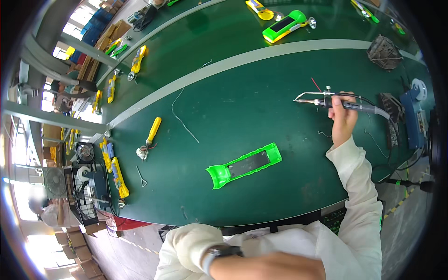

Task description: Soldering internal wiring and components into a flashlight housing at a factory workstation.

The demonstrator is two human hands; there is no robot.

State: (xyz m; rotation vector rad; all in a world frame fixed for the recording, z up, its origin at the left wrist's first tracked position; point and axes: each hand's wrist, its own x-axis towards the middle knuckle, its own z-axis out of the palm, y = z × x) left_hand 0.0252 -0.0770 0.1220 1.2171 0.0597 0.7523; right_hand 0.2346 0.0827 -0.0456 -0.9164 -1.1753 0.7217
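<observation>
My right hand (343,116) is closed around the dark handle of a soldering iron (366,108) above the right part of the green table. A thin bent metal tube is clamped along the iron, and its tip points left. At the lower edge, my left hand (275,267) lies across in front of my body, a dark watch on its wrist; it is blurred and its fingers do not show. Between the hands and the table's middle lies a bright green plastic shell (218,176) with a dark panel (249,163) set in it. Neither hand touches the shell.
A yellow-handled piece with a silvery round end (142,151) and a bent wire (141,176) lie left. Green-and-yellow lamps (287,27) sit beyond the pale rail (261,52). At the right stand a wire-mesh ball (385,52) and a blue device (413,116). Another person (53,214) is far left.
</observation>
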